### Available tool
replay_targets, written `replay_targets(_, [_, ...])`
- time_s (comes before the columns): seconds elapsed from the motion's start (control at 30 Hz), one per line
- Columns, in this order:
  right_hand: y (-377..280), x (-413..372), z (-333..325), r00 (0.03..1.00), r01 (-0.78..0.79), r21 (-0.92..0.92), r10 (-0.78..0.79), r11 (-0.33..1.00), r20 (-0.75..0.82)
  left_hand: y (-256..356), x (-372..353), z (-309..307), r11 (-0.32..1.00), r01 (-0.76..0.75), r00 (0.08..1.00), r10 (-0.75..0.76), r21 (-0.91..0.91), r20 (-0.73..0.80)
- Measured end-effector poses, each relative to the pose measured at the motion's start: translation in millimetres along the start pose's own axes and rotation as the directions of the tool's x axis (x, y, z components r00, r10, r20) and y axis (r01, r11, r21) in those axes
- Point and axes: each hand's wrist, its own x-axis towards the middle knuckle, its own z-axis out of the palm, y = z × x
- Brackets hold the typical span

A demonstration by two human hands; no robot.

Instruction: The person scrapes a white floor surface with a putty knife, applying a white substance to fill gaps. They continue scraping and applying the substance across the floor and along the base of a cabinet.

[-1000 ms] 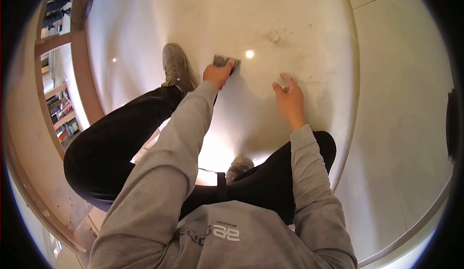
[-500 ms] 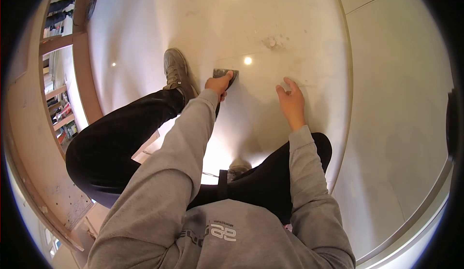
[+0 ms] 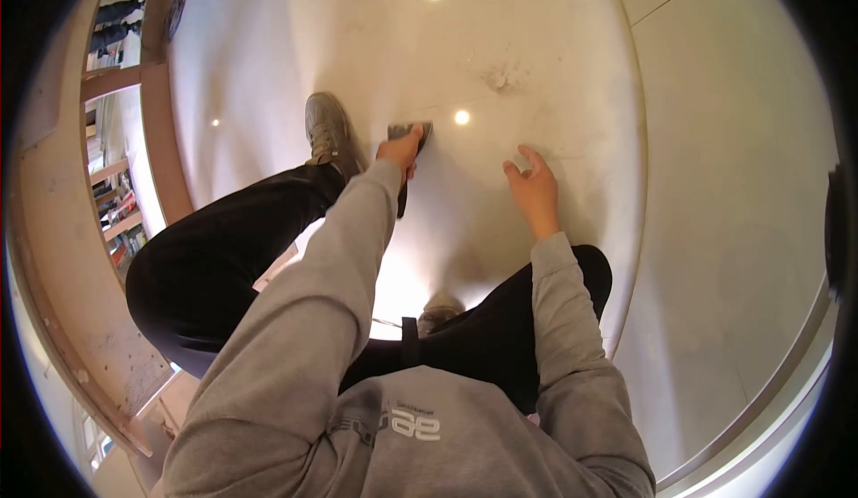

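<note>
My left hand is wrapped round a scraper with a wide dark blade. The thumb lies over the blade, and the dark handle sticks out below the palm. The blade is at the pale glossy floor; whether it touches cannot be made out. To the right, my right hand is open and holds nothing, its fingers spread and slightly curled over the floor. Ahead of both hands, a rough patch of residue with small specks marks the floor.
My shoe stands left of the scraper, and my other shoe is under me. Wooden framing with openings onto shelves runs along the left. On the right, a raised curved edge borders a pale panel.
The scraper and my left hand have moved slightly left and forward. My right hand has drifted a little left. The view has turned slightly.
</note>
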Motion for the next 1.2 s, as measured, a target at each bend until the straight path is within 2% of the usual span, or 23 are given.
replay_targets(0.07, [-1,1,0,0.999,-0.032,-0.005,0.032,0.999,0.018,-3,-8,-6,0.998,0.057,0.998,-0.056,-0.035,0.016])
replay_targets(0.17, [4,3,4,0.998,0.034,-0.018,-0.035,0.999,-0.054,14,-13,-17,0.990,0.037,0.998,-0.044,0.135,0.050])
replay_targets(0.27, [4,3,9,0.996,0.075,-0.029,-0.076,0.997,-0.044,11,-10,-11,0.993,0.067,0.997,-0.069,0.093,0.021])
replay_targets(0.3, [4,3,7,0.997,0.061,-0.022,-0.062,0.998,-0.042,8,-15,-5,0.994,0.090,0.996,-0.088,0.063,-0.035])
replay_targets(0.47, [5,-3,6,0.992,0.105,-0.021,-0.106,0.994,-0.062,8,-3,-10,0.988,0.030,0.999,-0.034,0.155,0.021])
replay_targets(0.53, [-5,-4,5,0.999,0.035,0.010,-0.035,0.999,-0.035,18,3,-8,0.998,0.056,0.997,-0.053,0.042,-0.055])
replay_targets(0.6, [2,-2,3,0.999,0.042,-0.016,-0.042,0.999,-0.033,8,2,-5,0.999,0.012,0.999,-0.010,0.033,-0.041])
replay_targets(0.67, [3,4,-4,0.998,0.043,-0.039,-0.044,0.998,-0.036,-8,-5,-4,0.999,0.053,0.999,-0.053,0.014,0.007])
replay_targets(0.73, [5,0,-5,0.992,0.085,-0.065,-0.091,0.994,-0.088,-11,-8,-8,0.996,0.067,0.998,-0.066,0.054,-0.015])
replay_targets(0.8, [-3,-3,-1,0.996,0.056,-0.030,-0.058,0.998,-0.069,3,2,-12,0.987,0.010,1.000,-0.006,0.163,-0.023])
replay_targets(0.87, [-2,-1,3,0.998,0.035,0.010,-0.035,0.999,-0.054,15,-2,-9,0.985,0.047,0.997,-0.035,0.167,-0.074])
replay_targets(0.97, [-1,2,1,0.990,0.110,-0.048,-0.114,0.993,-0.083,12,-7,-6,0.987,-0.002,0.999,0.010,0.164,-0.053])
replay_targets(1.03, [-1,0,-3,0.996,0.053,-0.031,-0.055,0.998,-0.072,5,-15,-1,0.990,0.060,0.992,-0.046,0.130,-0.114])
replay_targets(1.07, [0,0,-2,0.997,0.043,-0.034,-0.046,0.998,-0.067,7,-14,-4,0.988,0.071,0.992,-0.056,0.134,-0.114])
replay_targets(1.13, [1,0,1,0.993,0.087,-0.017,-0.088,0.996,-0.074,18,-7,-16,0.954,0.023,0.998,-0.006,0.298,-0.058])
replay_targets(1.2, [11,4,7,0.989,0.112,-0.025,-0.114,0.993,-0.093,25,-7,-17,0.957,0.015,0.999,0.000,0.290,-0.052])
